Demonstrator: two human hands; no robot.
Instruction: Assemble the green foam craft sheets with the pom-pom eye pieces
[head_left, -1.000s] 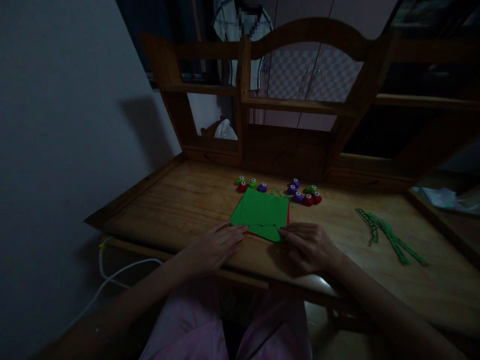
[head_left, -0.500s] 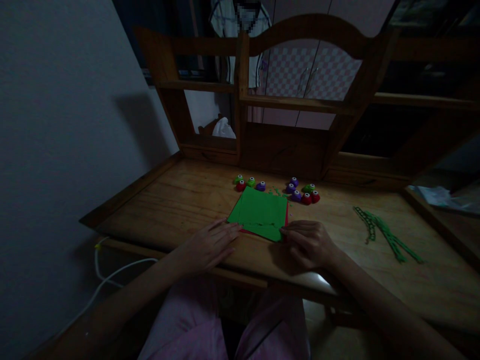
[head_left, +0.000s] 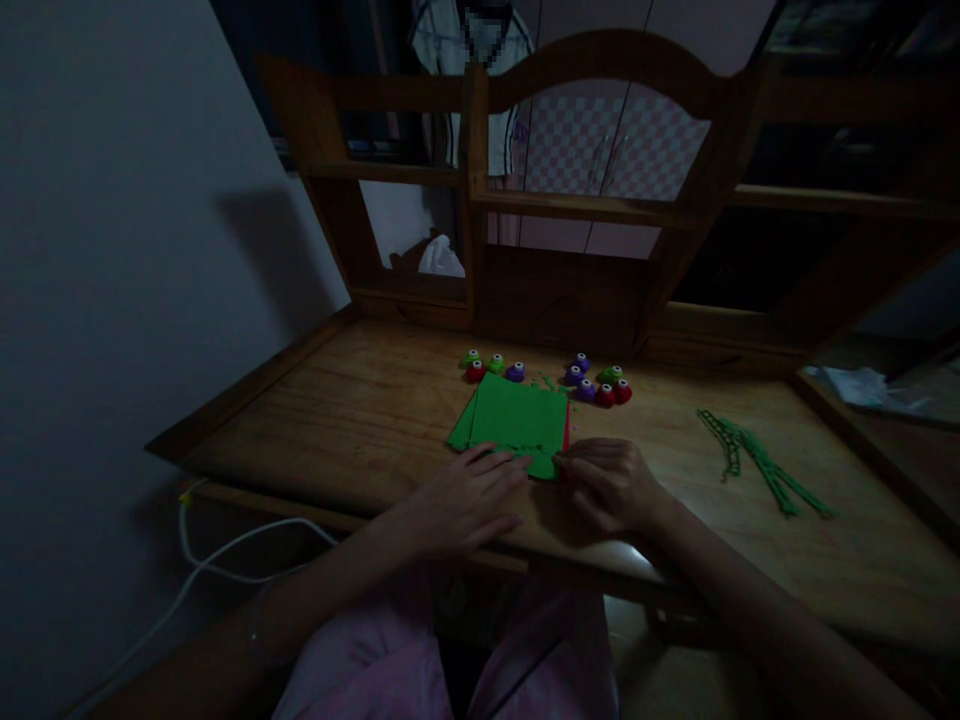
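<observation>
Green sheets [head_left: 519,410] lie stacked on the wooden desk, with a red edge [head_left: 567,428] showing beneath on the right. A ragged line of cuts or bits runs across the top sheet near its front edge. My left hand [head_left: 474,500] lies flat over the front of the stack, fingers stretched out toward the right. At the front right corner, my right hand [head_left: 611,487] pinches the edge of the green sheet between thumb and forefinger. Behind the stack are small green scraps [head_left: 551,384].
Several small rounded pieces with white eye-like spots stand behind the sheets: red [head_left: 475,372], purple [head_left: 586,391] and green [head_left: 611,375]. Green perforated strips [head_left: 761,460] lie on the right of the desk [head_left: 360,400]. A wooden shelf [head_left: 585,207] rises behind; a white cable [head_left: 225,555] hangs at left.
My left hand has slid right along the front of the green sheets, closer to my right hand. My right hand keeps its pinch at the corner. The view has shifted slightly.
</observation>
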